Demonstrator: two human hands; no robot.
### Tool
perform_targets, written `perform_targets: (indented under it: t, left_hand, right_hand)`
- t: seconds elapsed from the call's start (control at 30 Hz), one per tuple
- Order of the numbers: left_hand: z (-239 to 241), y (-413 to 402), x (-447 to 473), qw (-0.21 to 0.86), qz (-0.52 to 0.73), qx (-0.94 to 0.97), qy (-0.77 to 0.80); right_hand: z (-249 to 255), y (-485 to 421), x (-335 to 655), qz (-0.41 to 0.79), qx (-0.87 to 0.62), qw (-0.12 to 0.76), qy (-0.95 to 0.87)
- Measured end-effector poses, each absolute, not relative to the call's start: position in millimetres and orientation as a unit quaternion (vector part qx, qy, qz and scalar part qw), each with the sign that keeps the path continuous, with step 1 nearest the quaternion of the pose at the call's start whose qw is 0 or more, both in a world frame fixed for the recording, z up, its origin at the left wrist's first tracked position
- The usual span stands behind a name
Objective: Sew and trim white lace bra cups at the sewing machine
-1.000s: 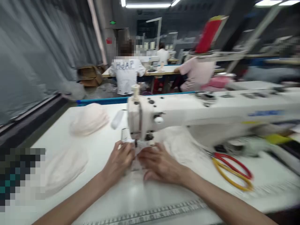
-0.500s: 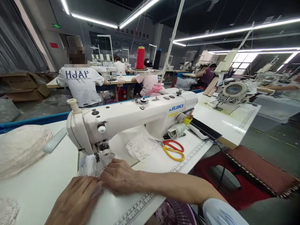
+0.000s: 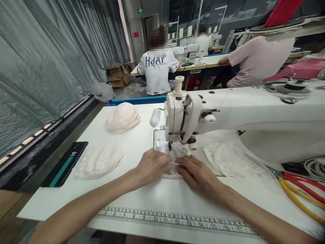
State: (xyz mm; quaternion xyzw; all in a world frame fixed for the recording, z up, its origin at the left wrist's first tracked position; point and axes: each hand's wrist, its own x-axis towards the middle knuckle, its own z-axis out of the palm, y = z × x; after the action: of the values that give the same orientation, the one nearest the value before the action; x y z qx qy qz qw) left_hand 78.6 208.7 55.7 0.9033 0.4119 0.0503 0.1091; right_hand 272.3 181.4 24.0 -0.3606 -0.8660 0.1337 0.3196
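A small piece of white lace [image 3: 173, 166] lies on the white table [image 3: 142, 200] under the needle of a white sewing machine [image 3: 228, 112]. My left hand [image 3: 151, 165] rests on its left side, fingers bent and pressed down on the fabric. My right hand [image 3: 198, 174] presses the right side, fingers together and flat on the lace. Both hands sit just in front of the presser foot [image 3: 169, 147], fingertips nearly meeting.
Lace pieces lie at left [image 3: 99, 160], far left [image 3: 123, 117] and right under the machine arm [image 3: 230, 159]. A dark phone [image 3: 65, 163] lies near the left edge. Red and yellow scissors [image 3: 301, 188] lie at right. A ruler strip [image 3: 175, 221] runs along the front edge. Other people sit at tables behind.
The view swung back left from the room to the needle area. Both hands stay on the lace at the presser foot, set side by side.
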Motion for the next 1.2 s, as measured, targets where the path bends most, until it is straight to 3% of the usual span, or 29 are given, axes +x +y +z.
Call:
perform_targets:
  t: [0.33, 0.5, 0.83, 0.97, 1.2]
  left_hand:
    - [36, 192, 70, 0.034, 0.156, 0.931, 0.327]
    - [41, 179, 72, -0.013, 0.209, 0.937, 0.279]
    - [47, 173, 77, -0.069, 0.184, 0.948, 0.248]
    - [47, 173, 77, -0.061, 0.181, 0.949, 0.251]
    - [32, 176, 82, 0.046, 0.256, 0.895, 0.362]
  right_hand:
    - [40, 170, 283, 0.117, -0.370, 0.221, -0.895]
    - [39, 165, 288, 0.113, -0.331, 0.217, -0.911]
    - [40, 164, 290, 0.069, -0.291, 0.206, -0.932]
    - [36, 166, 289, 0.069, -0.298, 0.229, -0.924]
    - [32, 165, 281, 0.041, -0.347, 0.270, -0.897]
